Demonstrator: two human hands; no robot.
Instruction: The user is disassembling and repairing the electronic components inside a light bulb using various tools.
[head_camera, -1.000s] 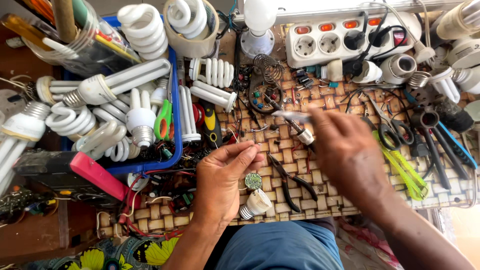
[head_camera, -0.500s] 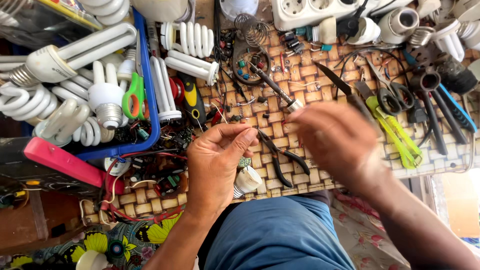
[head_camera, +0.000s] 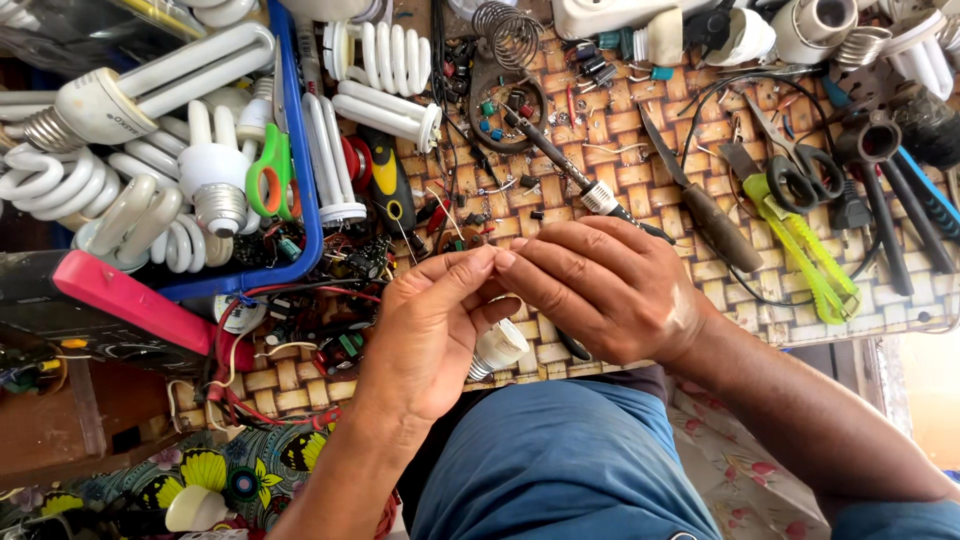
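The right hand (head_camera: 600, 285) has come in to meet the left hand (head_camera: 435, 320), fingertips pinched together on something hidden (likely tiny, light, fragile), just above the bulb base (head_camera: 497, 347).

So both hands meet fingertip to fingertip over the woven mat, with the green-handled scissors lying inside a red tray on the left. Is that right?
Not quite: the tray is blue, not red. The head view shows the green-handled scissors lying in it among the bulbs, while the left hand and right hand meet fingertip to fingertip over the woven mat.
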